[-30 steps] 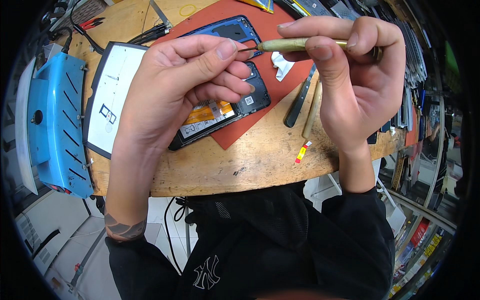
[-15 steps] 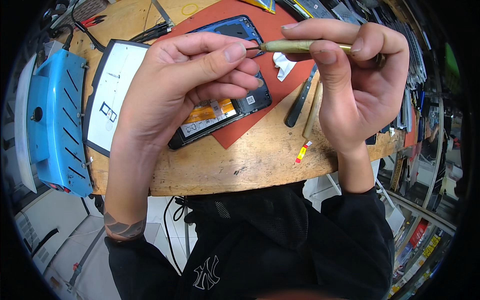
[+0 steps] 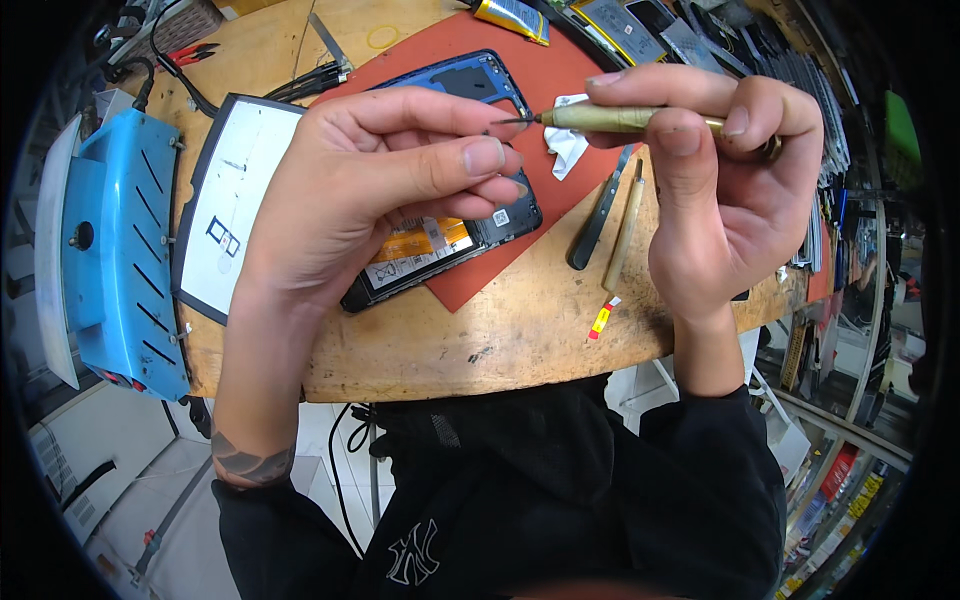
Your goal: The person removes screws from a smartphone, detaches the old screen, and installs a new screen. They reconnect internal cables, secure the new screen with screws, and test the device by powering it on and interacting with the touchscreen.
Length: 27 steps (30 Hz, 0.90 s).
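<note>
A slim tool [image 3: 605, 119], with a smooth, tapered handle of dull yellow-green and a thin dark tip, is held nearly level in the upper middle of the frame. Its handle is gripped by the curled fingers of the right hand [image 3: 725, 190], closed between thumb and fingertips. The fingers of the left hand [image 3: 335, 185] are loosely bent, thumb and forefinger slightly parted; the tip is seen across the forefinger, though contact cannot be told.

Below, an opened phone [image 3: 510, 215] with a matte black body and orange ribbon, and a glossy blue cover [image 3: 490, 80], are partly hidden by the left hand. Both are set on a flat red mat [image 3: 465, 285], beside a crumpled white tissue [image 3: 567, 155]. To the right, a black-handled tool [image 3: 590, 232] and a pale stick-like tool [image 3: 626, 230] are laid on the scuffed wooden worktop [image 3: 450, 355]. The left edge is filled by a slotted blue machine [image 3: 130, 250].

Half a second earlier, the tip was pinched by the left thumb and forefinger; now the thumb has been lowered from it.
</note>
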Each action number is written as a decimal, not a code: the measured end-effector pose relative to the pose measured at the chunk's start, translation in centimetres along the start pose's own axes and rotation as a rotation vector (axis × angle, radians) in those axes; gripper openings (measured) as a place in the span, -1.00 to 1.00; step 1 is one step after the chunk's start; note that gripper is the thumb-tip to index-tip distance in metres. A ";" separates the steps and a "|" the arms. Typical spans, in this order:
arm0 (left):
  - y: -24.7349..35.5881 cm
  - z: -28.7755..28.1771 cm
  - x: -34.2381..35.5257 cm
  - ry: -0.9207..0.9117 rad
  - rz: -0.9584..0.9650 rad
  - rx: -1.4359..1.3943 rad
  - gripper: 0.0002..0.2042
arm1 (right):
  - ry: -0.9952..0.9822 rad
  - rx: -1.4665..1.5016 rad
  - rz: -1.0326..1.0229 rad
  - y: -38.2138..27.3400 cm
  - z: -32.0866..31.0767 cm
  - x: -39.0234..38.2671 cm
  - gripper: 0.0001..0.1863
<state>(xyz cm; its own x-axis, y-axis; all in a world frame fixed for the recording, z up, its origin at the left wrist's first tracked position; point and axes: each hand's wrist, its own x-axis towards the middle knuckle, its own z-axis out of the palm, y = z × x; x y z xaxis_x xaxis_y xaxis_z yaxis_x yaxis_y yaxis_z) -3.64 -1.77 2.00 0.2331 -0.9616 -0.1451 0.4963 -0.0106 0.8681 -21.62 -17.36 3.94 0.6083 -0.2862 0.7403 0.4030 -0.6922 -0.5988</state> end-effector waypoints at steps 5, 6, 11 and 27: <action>0.1 0.2 -0.1 0.022 0.006 0.043 -0.76 | -0.069 0.038 0.027 -0.7 0.0 0.4 -0.79; 0.2 0.2 -0.1 0.011 0.021 0.040 -0.77 | -0.075 0.024 0.033 -0.8 -0.1 0.4 -0.79; 0.1 0.2 -0.1 0.021 0.018 0.078 -0.77 | -0.082 0.027 0.038 -0.5 -0.3 0.0 -0.78; 0.2 -0.7 0.3 0.142 0.182 0.262 -0.57 | -0.006 0.001 0.007 0.5 -0.3 0.0 -0.81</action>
<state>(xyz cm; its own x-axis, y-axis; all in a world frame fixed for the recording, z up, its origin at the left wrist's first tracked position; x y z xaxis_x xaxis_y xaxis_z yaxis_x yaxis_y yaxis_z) -2.93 -1.82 1.78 0.4212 -0.9066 -0.0251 0.2087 0.0700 0.9755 -21.59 -17.90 3.76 0.6149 -0.2872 0.7345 0.3997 -0.6894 -0.6042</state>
